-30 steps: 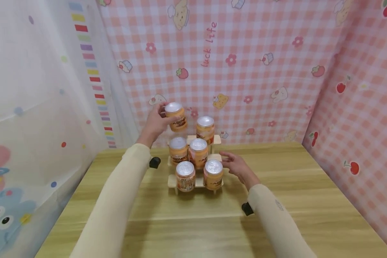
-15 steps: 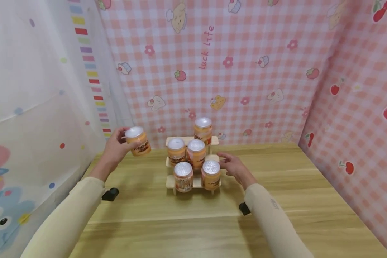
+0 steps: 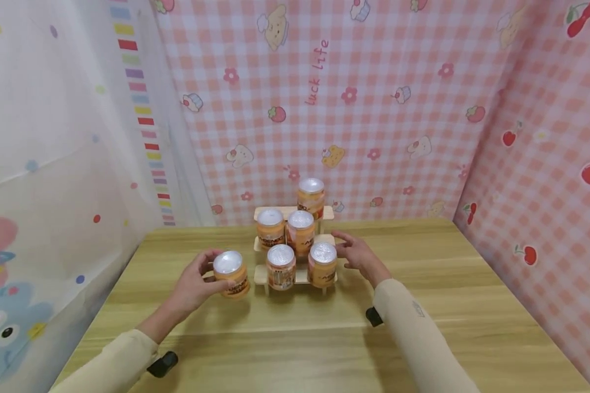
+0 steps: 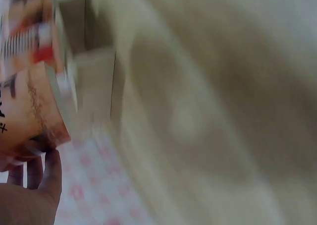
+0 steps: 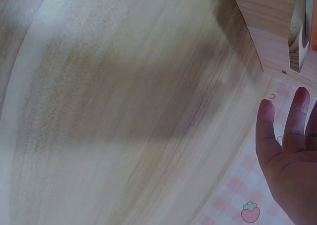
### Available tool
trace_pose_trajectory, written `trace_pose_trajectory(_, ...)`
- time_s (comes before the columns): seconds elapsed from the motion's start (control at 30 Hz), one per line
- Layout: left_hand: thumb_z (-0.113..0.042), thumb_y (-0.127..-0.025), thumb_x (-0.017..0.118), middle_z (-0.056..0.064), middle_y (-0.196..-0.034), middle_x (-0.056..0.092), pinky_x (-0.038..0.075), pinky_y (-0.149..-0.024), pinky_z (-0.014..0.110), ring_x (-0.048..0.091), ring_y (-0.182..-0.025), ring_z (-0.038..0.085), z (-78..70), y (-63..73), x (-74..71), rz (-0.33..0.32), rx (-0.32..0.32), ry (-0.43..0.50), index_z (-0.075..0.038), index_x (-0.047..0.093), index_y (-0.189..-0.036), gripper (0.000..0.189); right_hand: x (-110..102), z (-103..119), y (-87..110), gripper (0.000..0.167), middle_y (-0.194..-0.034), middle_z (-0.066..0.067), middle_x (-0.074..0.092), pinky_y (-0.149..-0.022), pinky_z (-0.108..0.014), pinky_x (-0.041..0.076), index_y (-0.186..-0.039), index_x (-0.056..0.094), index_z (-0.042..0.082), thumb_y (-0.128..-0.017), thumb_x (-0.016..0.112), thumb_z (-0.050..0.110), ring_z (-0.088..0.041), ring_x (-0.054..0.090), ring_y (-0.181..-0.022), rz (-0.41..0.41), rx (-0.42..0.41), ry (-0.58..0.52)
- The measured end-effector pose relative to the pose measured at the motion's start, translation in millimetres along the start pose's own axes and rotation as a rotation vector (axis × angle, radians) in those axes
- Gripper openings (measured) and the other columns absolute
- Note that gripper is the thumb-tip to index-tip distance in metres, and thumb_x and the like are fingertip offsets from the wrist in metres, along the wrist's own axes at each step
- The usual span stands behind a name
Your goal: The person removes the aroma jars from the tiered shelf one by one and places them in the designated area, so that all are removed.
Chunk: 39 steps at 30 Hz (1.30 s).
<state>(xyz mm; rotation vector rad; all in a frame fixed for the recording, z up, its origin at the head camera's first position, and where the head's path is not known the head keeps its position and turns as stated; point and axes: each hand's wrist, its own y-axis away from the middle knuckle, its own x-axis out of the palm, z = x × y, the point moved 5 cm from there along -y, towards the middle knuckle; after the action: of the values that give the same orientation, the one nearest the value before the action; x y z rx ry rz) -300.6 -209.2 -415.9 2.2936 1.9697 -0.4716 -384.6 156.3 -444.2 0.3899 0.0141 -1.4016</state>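
Note:
My left hand (image 3: pixel 195 284) grips an orange can (image 3: pixel 232 275) with a silver lid, left of a small stepped wooden rack (image 3: pixel 261 274). In the left wrist view the held can (image 4: pixel 29 111) is blurred, with fingers curled against its end. Whether its base touches the table cannot be told. On the rack's top step stands one can (image 3: pixel 311 197), at the right. Two cans, left (image 3: pixel 271 228) and right (image 3: pixel 300 232), fill the middle step. The bottom step bears a left can (image 3: pixel 281 267) and a right can (image 3: pixel 322 265). Beside the rack's right side, my right hand (image 3: pixel 361 255) holds nothing, fingers loosely extended.
The rack stands on a wood-grain table (image 3: pixel 295 349), towards its back edge. Behind it hangs a pink checked cloth (image 3: pixel 354 120). A white patterned curtain (image 3: pixel 69 164) closes the left side, and another pink cloth (image 3: pixel 546 180) the right.
My left hand has carried the can from above the rack's top-left, out to the left, then down and forward beside the bottom step. The right hand stays beside the rack.

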Motion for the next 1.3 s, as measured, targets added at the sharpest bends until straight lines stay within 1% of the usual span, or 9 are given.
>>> trace_pose_trajectory(0.17, 0.0, -0.075, 0.084, 0.018, -0.124, 0.056, 0.05, -0.094, 0.035, 0.054, -0.115, 0.026, 4.5, 15.8, 39.2, 0.031, -0.011, 0.07, 0.002, 0.047, -0.132, 0.068, -1, 0, 0.0, 0.056, -0.144, -0.022, 0.047, -0.105, -0.059, 0.038, -0.154, 0.037, 0.019, -0.102, 0.055, 0.01, -0.038, 0.048, -0.13, 0.007, 0.008, -0.003)
trace_pose_trajectory(0.3, -0.001, -0.072, 0.086, 0.015, -0.123, 0.057, 0.048, -0.098, 0.042, 0.054, -0.116, 0.028, 12.4, 30.0, 63.8, 0.069, -0.043, 0.092, 0.0, 0.05, -0.131, 0.069, -1, 0, 0.1, 0.057, -0.143, -0.021, 0.048, -0.103, -0.057, 0.04, -0.154, 0.038, 0.021, -0.101, 0.055, 0.009, -0.036, 0.049, -0.129, 0.009, 0.014, 0.008)
trace_pose_trajectory(0.43, 0.0, -0.071, 0.087, 0.015, -0.124, 0.057, 0.046, -0.1, 0.046, 0.054, -0.118, 0.031, 18.9, 33.6, 85.0, 0.118, -0.044, 0.109, -0.001, 0.051, -0.13, 0.069, -6, 1, 2.1, 0.057, -0.143, -0.021, 0.048, -0.103, -0.057, 0.04, -0.154, 0.038, 0.021, -0.101, 0.055, 0.008, -0.036, 0.049, -0.128, -0.002, 0.014, 0.004)
trace_pose_trajectory(0.57, -0.001, -0.069, 0.087, 0.015, -0.123, 0.059, 0.047, -0.099, 0.046, 0.054, -0.117, 0.032, 24.4, 32.1, 97.8, 0.135, -0.038, 0.107, -0.002, 0.053, -0.127, 0.067, -8, 0, 2.1, 0.056, -0.142, -0.021, 0.05, -0.103, -0.057, 0.04, -0.154, 0.037, 0.02, -0.102, 0.053, 0.008, -0.037, 0.05, -0.128, -0.006, 0.017, -0.002)
trace_pose_trajectory(0.7, -0.003, -0.068, 0.089, 0.012, -0.121, 0.06, 0.047, -0.098, 0.045, 0.054, -0.117, 0.033, 31.0, 30.3, 101.3, 0.111, -0.055, 0.088, -0.004, 0.054, -0.126, 0.068, -6, -3, 0.6, 0.054, -0.141, -0.021, 0.051, -0.102, -0.057, 0.041, -0.154, 0.038, 0.019, -0.102, 0.053, 0.009, -0.037, 0.052, -0.126, -0.008, 0.007, -0.002)
trace_pose_trajectory(0.9, -0.001, -0.067, 0.089, 0.011, -0.122, 0.059, 0.047, -0.1, 0.047, 0.053, -0.119, 0.033, 37.7, 30.7, 96.9, 0.048, -0.081, 0.062, -0.004, 0.054, -0.127, 0.07, 2, -5, -0.2, 0.054, -0.14, -0.021, 0.052, -0.102, -0.058, 0.041, -0.153, 0.04, 0.019, -0.102, 0.053, 0.008, -0.037, 0.053, -0.125, 0.013, -0.007, -0.014)
trace_pose_trajectory(1.1, -0.013, -0.072, 0.09, 0.014, -0.13, 0.055, 0.04, -0.106, 0.051, 0.048, -0.126, 0.033, 34.2, 27.8, 92.9, 0.062, -0.044, 0.009, -0.001, 0.047, -0.133, 0.076, 1, -3, 1.4, 0.053, -0.14, -0.022, 0.052, -0.102, -0.059, 0.041, -0.152, 0.041, 0.02, -0.102, 0.053, 0.008, -0.037, 0.053, -0.125, -0.006, -0.012, -0.023)
trace_pose_trajectory(1.2, -0.018, -0.075, 0.089, 0.016, -0.133, 0.053, 0.038, -0.108, 0.052, 0.047, -0.128, 0.033, 32.0, 25.4, 85.3, 0.047, -0.031, -0.029, -0.001, 0.045, -0.134, 0.076, 0, -2, 2.2, 0.053, -0.14, -0.023, 0.051, -0.102, -0.059, 0.041, -0.152, 0.04, 0.019, -0.102, 0.053, 0.008, -0.038, 0.053, -0.125, -0.002, -0.017, -0.02)
trace_pose_trajectory(1.3, -0.018, -0.079, 0.086, 0.019, -0.135, 0.052, 0.037, -0.108, 0.053, 0.047, -0.128, 0.034, 28.2, 20.8, 76.8, 0.031, -0.015, -0.038, 0.0, 0.044, -0.135, 0.073, -2, -2, 2.9, 0.052, -0.141, -0.023, 0.05, -0.102, -0.059, 0.041, -0.153, 0.039, 0.018, -0.103, 0.052, 0.011, -0.038, 0.053, -0.125, 0.002, -0.019, -0.017)
